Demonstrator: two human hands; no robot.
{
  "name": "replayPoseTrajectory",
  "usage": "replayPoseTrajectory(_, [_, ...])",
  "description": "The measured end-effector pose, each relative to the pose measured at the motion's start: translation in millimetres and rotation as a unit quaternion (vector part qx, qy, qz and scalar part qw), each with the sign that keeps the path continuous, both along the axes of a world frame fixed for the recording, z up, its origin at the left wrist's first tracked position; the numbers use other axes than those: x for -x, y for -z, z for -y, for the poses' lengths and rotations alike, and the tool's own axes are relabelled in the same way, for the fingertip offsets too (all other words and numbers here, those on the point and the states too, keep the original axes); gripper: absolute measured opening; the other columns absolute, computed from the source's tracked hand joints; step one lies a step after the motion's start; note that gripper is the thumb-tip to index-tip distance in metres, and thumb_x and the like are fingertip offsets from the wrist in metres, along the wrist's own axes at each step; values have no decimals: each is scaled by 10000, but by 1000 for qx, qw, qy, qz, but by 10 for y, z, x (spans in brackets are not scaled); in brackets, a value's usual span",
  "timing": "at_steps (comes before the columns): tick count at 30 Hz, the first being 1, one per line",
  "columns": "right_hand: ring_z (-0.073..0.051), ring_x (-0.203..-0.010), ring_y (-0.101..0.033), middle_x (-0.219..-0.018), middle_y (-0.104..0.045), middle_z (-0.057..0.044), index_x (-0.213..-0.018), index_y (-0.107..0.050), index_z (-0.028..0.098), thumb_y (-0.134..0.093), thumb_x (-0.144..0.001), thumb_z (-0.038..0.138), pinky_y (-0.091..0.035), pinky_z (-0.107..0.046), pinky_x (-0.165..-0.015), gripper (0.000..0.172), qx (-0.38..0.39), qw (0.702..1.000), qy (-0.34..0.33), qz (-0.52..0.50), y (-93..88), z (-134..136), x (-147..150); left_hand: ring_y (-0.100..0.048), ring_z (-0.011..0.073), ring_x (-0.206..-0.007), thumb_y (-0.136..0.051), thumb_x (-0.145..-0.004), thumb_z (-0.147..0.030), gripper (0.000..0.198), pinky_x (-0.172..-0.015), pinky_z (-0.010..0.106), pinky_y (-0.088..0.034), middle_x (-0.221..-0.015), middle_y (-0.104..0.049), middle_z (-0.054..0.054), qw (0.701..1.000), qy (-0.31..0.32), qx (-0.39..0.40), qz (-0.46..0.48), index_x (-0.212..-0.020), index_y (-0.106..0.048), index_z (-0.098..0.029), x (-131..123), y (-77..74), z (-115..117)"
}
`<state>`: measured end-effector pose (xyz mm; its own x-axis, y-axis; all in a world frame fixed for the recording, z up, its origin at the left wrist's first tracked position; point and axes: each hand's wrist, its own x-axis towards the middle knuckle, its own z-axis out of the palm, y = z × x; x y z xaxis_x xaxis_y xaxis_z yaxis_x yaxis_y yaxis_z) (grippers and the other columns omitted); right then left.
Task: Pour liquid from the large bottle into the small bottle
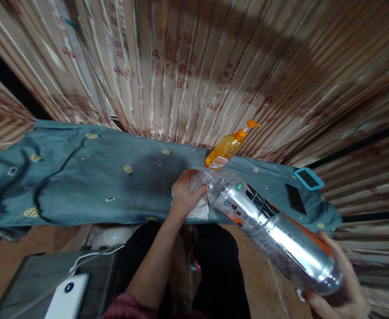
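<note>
A striped curtain (187, 66) fills the background, and in front of it runs a bench (147, 188) under a teal cover printed with pineapples. At the lower left a grey box (24, 283) carries a white device (66, 297) with a white cable. The large bottle (267, 221), clear with a silver and orange label, is tilted over the bench's near edge, its base toward the lower right and its narrow end toward the bench. The right hand (345, 283) grips its base; the left hand (185, 195) is closed on clear plastic (200, 178) at the narrow end, and I cannot tell whether that is the bottle's neck or a separate piece. Just behind stands a pump bottle (225, 150) of orange liquid. A white cloth (200, 210) lies beneath the left hand. Toward the bench's right end lie a black phone (295, 199) and, just beside it, a blue-framed clock (309, 178). A small white piece (300, 294) shows by the right hand's fingertips.
</note>
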<state>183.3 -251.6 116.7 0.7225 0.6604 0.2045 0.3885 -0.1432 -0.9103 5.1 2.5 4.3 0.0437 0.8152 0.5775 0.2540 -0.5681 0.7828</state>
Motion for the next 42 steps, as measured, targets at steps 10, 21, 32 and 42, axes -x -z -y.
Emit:
replayPoseTrajectory(10, [-452, -1557, -339, -1558, -561, -99, -1504, -577, 262, -954, -583, 625, -194, -607, -1306, 1059, -13, 1000, 0, -4, 18, -5, -28, -748, 242, -853, -766, -848, -387, 271, -795, 352, -604, -917, -763, 52, 1000, -1, 7, -4, -1021, -693, -192, 8, -2, 0])
replayPoseTrajectory(21, [-425, -1456, -480, -1592, -538, -96, -1494, -597, 260, -941, -627, 583, -439, -500, -1162, 987, -26, 997, -39, 59, 199, 113, -279, -746, 239, -851, -778, -846, -388, 280, -789, 346, -596, -915, -756, 52, 1000, 4, 13, 0, -1023, -687, -192, 10, -7, 3])
replayPoseTrajectory(32, [-351, -1380, -562, -1605, -549, -53, -1488, -635, 254, -962, -618, 525, -490, -364, -1074, 968, -55, 990, -72, 106, 312, 152, -439, -748, 240, -854, -771, -853, -366, 260, -789, 344, -595, -909, -754, 51, 1000, -3, -9, 4, -1018, -686, -185, -11, 26, -9])
replayPoseTrajectory(42, [-396, -1463, -474, -1625, -527, -50, -1494, -629, 268, -985, -576, 496, -463, -424, -1119, 1011, -48, 994, -62, 72, 304, 168, -415, -754, 244, -854, -781, -854, -363, 271, -785, 349, -602, -915, -756, 53, 1000, 0, -5, 5, -1031, -688, -180, 0, 17, 0])
